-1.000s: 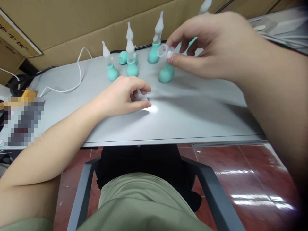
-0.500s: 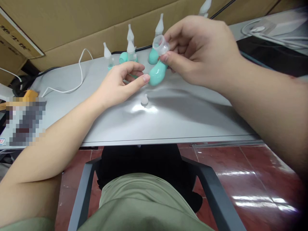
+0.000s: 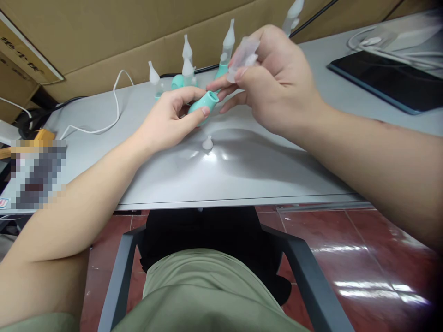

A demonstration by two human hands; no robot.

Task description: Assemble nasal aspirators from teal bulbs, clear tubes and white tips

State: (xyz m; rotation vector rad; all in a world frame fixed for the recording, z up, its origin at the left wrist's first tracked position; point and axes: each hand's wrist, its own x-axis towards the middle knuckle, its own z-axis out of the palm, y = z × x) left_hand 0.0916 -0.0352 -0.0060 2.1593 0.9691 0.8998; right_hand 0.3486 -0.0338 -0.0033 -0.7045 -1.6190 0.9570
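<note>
Teal bulb (image 3: 202, 105) moved to left hand (image 3: 168, 117), perhaps lifted, inside desk edge (image 3: 224, 204).

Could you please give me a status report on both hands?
Left hand: holding teal bulb. Right hand: pinching clear plastic tube. White tip nearby on tabletop.

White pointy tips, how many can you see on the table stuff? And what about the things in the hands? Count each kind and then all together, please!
White tips on clear tubes: 5
Loose white tip: 1
Teal bulb in the left hand: 1
Clear piece in the right hand: 1
Total: 8
</note>
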